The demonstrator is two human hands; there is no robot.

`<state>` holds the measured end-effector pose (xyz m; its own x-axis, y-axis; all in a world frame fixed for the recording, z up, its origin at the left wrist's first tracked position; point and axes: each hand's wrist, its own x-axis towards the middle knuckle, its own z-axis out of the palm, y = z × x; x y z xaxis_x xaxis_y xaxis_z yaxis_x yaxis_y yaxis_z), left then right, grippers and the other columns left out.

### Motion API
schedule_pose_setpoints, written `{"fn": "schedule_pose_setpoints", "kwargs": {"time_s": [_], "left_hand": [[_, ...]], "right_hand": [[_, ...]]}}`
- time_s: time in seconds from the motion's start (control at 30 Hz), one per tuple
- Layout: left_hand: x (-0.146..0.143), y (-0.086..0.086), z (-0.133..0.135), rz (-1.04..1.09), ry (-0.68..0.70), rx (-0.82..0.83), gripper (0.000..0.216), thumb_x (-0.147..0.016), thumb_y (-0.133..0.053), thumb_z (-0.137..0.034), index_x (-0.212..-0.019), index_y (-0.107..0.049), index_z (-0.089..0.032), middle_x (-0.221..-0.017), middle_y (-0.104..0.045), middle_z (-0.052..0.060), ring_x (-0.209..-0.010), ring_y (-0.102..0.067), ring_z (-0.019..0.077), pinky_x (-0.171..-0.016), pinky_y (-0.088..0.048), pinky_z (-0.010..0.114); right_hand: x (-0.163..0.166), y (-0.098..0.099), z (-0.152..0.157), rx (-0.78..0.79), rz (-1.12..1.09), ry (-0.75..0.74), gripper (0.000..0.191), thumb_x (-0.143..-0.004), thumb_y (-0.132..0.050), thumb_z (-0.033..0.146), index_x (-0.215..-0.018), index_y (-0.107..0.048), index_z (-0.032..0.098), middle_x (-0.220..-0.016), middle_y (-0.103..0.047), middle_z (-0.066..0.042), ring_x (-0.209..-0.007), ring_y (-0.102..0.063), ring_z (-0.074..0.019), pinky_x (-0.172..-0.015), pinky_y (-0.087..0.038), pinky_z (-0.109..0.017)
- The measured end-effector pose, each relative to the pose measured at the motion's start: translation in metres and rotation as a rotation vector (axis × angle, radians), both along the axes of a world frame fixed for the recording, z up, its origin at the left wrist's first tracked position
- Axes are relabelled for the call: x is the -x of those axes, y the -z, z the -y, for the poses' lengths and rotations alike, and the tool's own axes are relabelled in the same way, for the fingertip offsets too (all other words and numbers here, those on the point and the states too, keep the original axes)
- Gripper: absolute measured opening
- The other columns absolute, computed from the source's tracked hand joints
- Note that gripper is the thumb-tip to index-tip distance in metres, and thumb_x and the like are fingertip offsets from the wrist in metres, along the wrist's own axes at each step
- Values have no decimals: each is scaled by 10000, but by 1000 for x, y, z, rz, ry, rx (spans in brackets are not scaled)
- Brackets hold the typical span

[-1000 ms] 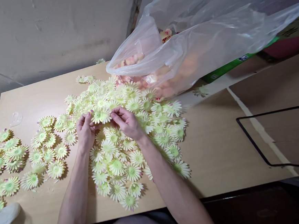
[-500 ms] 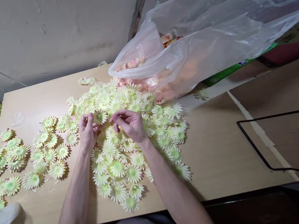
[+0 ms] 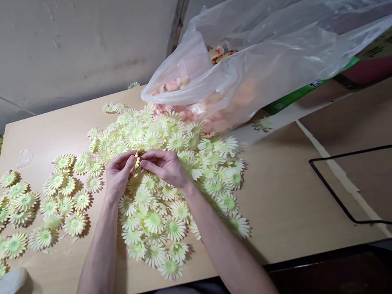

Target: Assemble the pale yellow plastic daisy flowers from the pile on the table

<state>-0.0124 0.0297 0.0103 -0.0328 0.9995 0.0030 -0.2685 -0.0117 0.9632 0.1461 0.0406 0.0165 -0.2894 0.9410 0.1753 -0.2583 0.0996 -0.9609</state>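
Both hands have come together since half a second ago. Then the flower lay face-up in the left fingers with the right fingers standing off it. Now the left hand (image 3: 118, 175) and right hand (image 3: 165, 165) meet fingertip to fingertip.

Grip: both hands pinch narrowly on one flower (image 3: 137, 159), thumb against forefinger on each side. Only a small yellow sliver shows between the fingertips. Cannot tell whether it is folded or merely edge-on.

Position: the flower is held just above the pile (image 3: 160, 204) of pale yellow flowers, which spreads directly below the grip and back toward the person.
- Left of the grip, well apart: a looser scatter of flowers (image 3: 64, 193) on the table (image 3: 287, 189).
- Beyond the grip and to its right: a clear plastic bag (image 3: 276, 45), mouth open toward the pile, with orange flowers (image 3: 177, 82) inside.
- Far right of the grip: a black wire frame (image 3: 339, 199).

Handling, judged:
- The petals look thin and springy, so pressure is best kept at the flower's centre, not the petal tips.
- Keep the pinch light enough not to crease the flower.
- Hold it clear of the pile so neighbouring petals do not snag and lift with it.
- With so little of the flower showing, touch must do the checking, or the wrists can tilt so its face turns upward.
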Motion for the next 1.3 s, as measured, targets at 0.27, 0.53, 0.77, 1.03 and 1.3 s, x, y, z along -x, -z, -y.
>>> {"fn": "schedule_pose_setpoints", "kwargs": {"time_s": [0.27, 0.53, 0.77, 1.03, 1.3], "left_hand": [[1, 3, -1, 1, -25, 0, 213, -732, -791, -372, -837, -762, -190, -790, -725, 22, -561, -584, 48, -502, -459, 138], [1, 0, 0, -47, -5, -13, 192, -770, -760, -363, -847, -758, -187, -762, -708, 13, -573, -573, 43, -523, -455, 133], [2, 2, -1, -39, -11, 4, 218, -753, -770, -382, -841, -754, -183, -778, -710, 16, -566, -570, 49, -515, -453, 145], [2, 6, -2, -33, -33, 15, 235, -735, -783, -389, -835, -749, -179, -728, -682, 6, -560, -567, 51, -515, -461, 151], [1, 5, -2, -10, -26, 26, 236, -747, -774, -391, -858, -754, -183, -798, -707, 24, -582, -583, 53, -524, -478, 142]], "right_hand": [[-1, 3, -1, 2, 34, 2, 190, -751, -786, 299, -918, -755, 214, -899, -749, -29, -778, -704, -143, -725, -612, -290], [1, 4, -2, -4, 50, 28, 190, -721, -807, 278, -894, -759, 218, -896, -757, -25, -809, -712, -156, -754, -612, -305], [-1, 4, -3, 0, 63, 18, 190, -735, -795, 306, -899, -758, 216, -910, -761, -27, -809, -708, -153, -770, -606, -314], [-2, 2, -2, 19, 66, 7, 165, -758, -776, 290, -906, -762, 218, -867, -758, -20, -731, -693, -132, -683, -596, -277], [-1, 1, -2, 16, 78, -6, 196, -732, -797, 294, -911, -766, 220, -896, -760, -23, -787, -704, -152, -731, -607, -305]]}}
